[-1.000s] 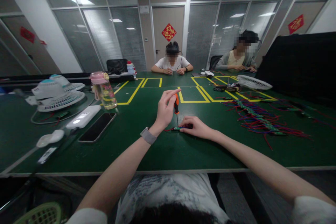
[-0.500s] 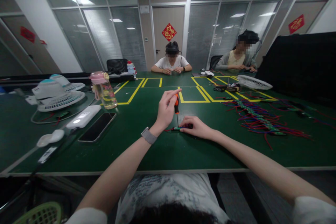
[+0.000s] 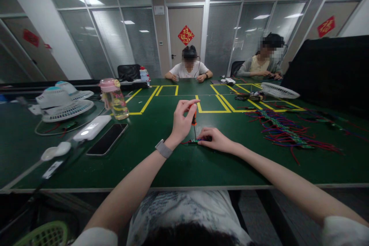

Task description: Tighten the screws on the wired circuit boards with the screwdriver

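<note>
My left hand (image 3: 183,120) is closed around the handle of a screwdriver (image 3: 194,118), orange and black, with the index finger stretched over its top. The thin shaft stands nearly upright, its tip down at a small green circuit board (image 3: 193,141) on the table. Red wires run out to the left of the board. My right hand (image 3: 215,139) lies low on the table and pinches the right end of the board and its dark wires. The fingers partly cover that end.
Right of my hands lies a long row of wired circuit boards (image 3: 284,127). On the left are a phone (image 3: 107,139), a white power bank (image 3: 92,127), a drink bottle (image 3: 113,100) and white fans (image 3: 67,109). Two people sit across the green table (image 3: 161,173).
My left fingers have shifted slightly around the screwdriver handle, and the thumb covers it a bit differently. My right hand stays put. The person opposite has moved their hands apart.
</note>
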